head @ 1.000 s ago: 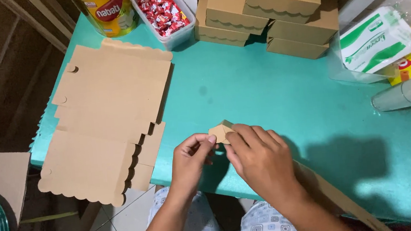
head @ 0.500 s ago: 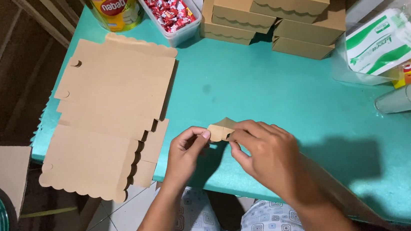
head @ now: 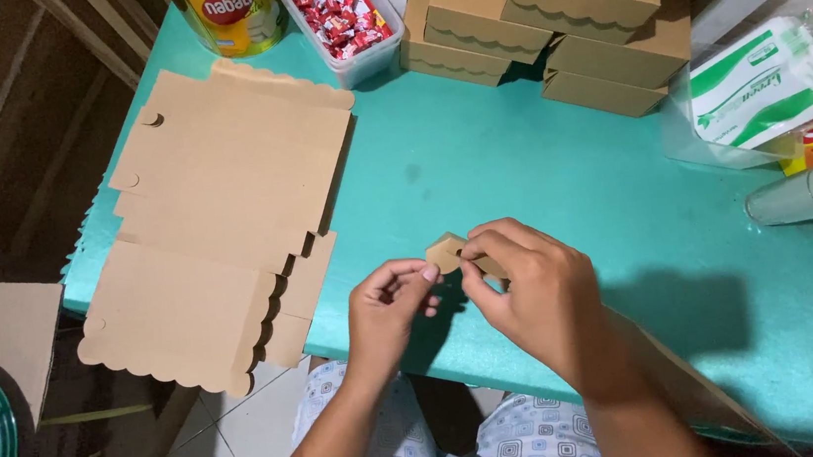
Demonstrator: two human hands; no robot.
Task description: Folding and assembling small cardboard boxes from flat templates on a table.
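Note:
Both hands meet over the front edge of the teal table (head: 561, 184). My right hand (head: 532, 291) pinches the corner flap of a brown cardboard box blank (head: 447, 251); the rest of the blank runs down under my right forearm, and a strip (head: 685, 385) shows past the table's edge. My left hand (head: 390, 310) is curled beside the flap, its fingertips at the flap's left edge. A stack of flat scalloped box blanks (head: 226, 206) lies to the left of my hands.
Folded brown boxes (head: 526, 28) are stacked at the back, with a yellow-green carton on top. A clear tub of red sweets (head: 341, 16) and a yellow tin (head: 232, 12) stand back left. At the right lie a tissue pack (head: 760, 85), yellow packets and a plastic cup (head: 805, 192).
My right hand has shifted slightly right and up, working the flap between its fingers. My left hand has eased a little lower, still touching the flap's left edge.

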